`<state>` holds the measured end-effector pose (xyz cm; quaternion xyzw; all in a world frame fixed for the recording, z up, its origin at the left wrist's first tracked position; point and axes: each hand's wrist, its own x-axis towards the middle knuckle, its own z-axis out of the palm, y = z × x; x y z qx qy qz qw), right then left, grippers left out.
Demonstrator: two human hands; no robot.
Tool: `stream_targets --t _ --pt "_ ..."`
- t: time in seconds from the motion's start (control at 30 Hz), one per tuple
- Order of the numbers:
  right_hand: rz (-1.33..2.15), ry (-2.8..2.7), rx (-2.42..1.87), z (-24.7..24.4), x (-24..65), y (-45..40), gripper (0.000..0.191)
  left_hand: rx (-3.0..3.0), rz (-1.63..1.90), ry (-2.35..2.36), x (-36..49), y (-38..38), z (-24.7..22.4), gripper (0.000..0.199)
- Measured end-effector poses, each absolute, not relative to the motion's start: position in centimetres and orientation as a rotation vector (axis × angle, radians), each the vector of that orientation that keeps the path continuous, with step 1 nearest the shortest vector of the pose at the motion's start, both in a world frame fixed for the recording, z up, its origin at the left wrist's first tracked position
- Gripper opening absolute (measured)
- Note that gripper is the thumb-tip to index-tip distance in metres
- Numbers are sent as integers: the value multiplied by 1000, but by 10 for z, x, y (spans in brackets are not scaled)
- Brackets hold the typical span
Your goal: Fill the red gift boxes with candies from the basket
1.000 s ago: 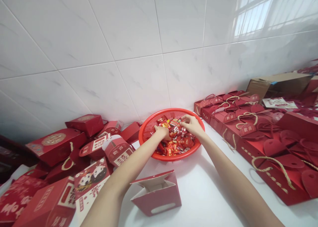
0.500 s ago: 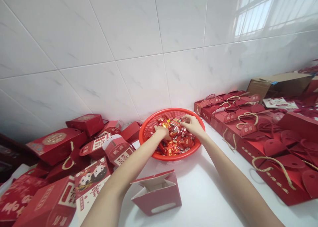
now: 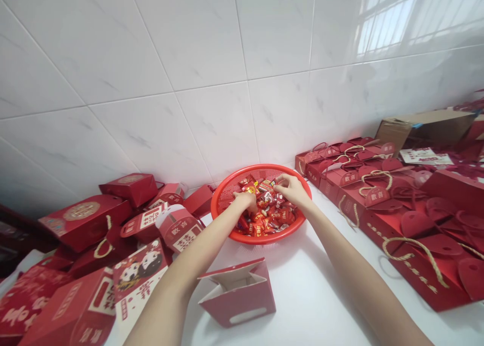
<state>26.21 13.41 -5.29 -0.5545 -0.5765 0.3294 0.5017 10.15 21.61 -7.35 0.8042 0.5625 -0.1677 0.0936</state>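
Observation:
A red plastic colander [image 3: 222, 224] stands by the wall, holding many candies in red, gold and white wrappers [image 3: 270, 212]. My left hand [image 3: 246, 202] is down among the candies at the colander's left side, its thumb and fingers apart and the fingertips partly hidden. On the right side, my right hand [image 3: 293, 189] rests over the candies with curved fingers, a gap showing between thumb and forefinger. Nearer to me, between my forearms, a small red paper gift box [image 3: 242, 300] stands with its top open; neither hand touches it.
Printed red gift boxes [image 3: 85, 217] are piled on the left, one bearing cartoon pandas [image 3: 139, 268]. Rows of red boxes with rope handles [image 3: 378, 199] line the right. A cardboard carton [image 3: 395, 131] stands farther back. White tiled wall [image 3: 212, 119] bounds the white tabletop [image 3: 302, 295].
My left hand has shifted slightly among the candies, its fingers reaching a little deeper. My right hand and the open gift box stay nearly where they were.

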Motion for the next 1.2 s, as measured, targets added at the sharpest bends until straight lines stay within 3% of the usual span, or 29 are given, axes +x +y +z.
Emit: stream_targets --t 0.13,0.3,0.57,1.03,1.1,1.2 --pt "808 -1388 -1336 -51 261 133 18 2308 -522 1668 101 207 -60 47" --pt "807 -1399 -1338 -51 262 134 17 2219 -314 1426 90 202 -36 25" --pt "787 -1423 -1335 -55 263 136 14 2088 74 1309 77 204 -25 25" --pt "775 -1434 -1348 -55 264 136 16 2342 91 1391 77 208 -41 12" --pt "770 -1432 -1331 -56 265 136 16 2427 66 1326 85 207 -43 17" --pt "773 -1433 -1318 -58 265 137 15 2544 -52 1188 100 203 -48 39"
